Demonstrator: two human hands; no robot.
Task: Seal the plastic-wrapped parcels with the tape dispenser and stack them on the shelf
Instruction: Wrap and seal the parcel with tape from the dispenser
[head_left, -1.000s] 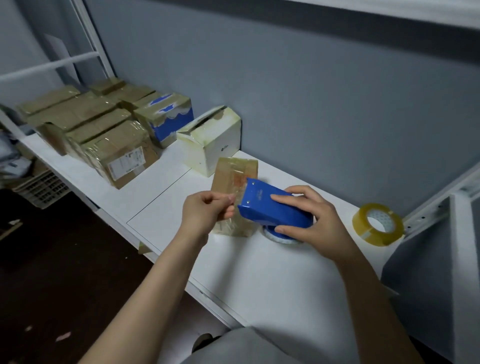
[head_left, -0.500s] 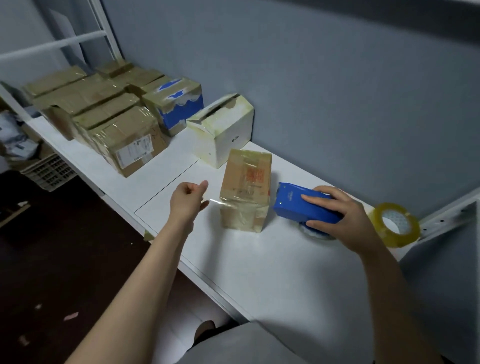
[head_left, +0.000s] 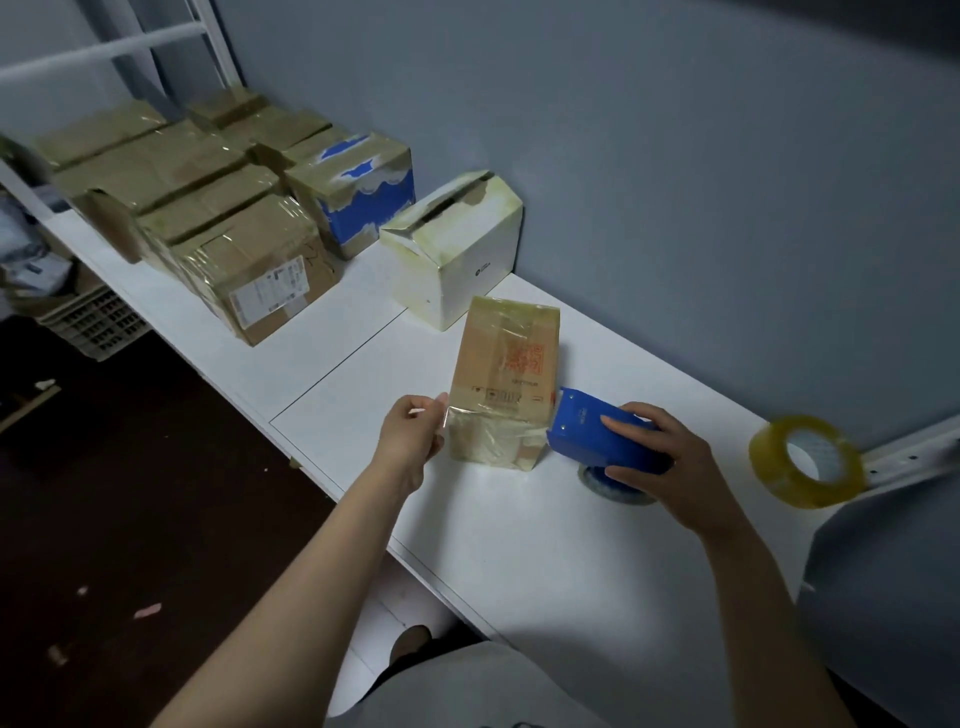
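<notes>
A small brown parcel (head_left: 503, 384) wrapped in clear plastic stands upright on the white shelf board (head_left: 519, 545). My right hand (head_left: 670, 462) grips the blue tape dispenser (head_left: 597, 439), whose front end is against the parcel's lower right side. A strip of clear tape runs across the parcel's lower front to its left edge. There my left hand (head_left: 413, 439) pinches the tape's free end.
A white box (head_left: 457, 254) with a slit top stands behind the parcel. Several taped brown boxes (head_left: 218, 228) and a blue-and-white box (head_left: 358, 192) fill the shelf's left part. A spare tape roll (head_left: 808, 460) leans at the right. A crate (head_left: 88, 322) sits on the dark floor.
My left hand came back to the parcel's left edge and holds the tape end. The dispenser moved left from beside the parcel until it touched its lower right side.
</notes>
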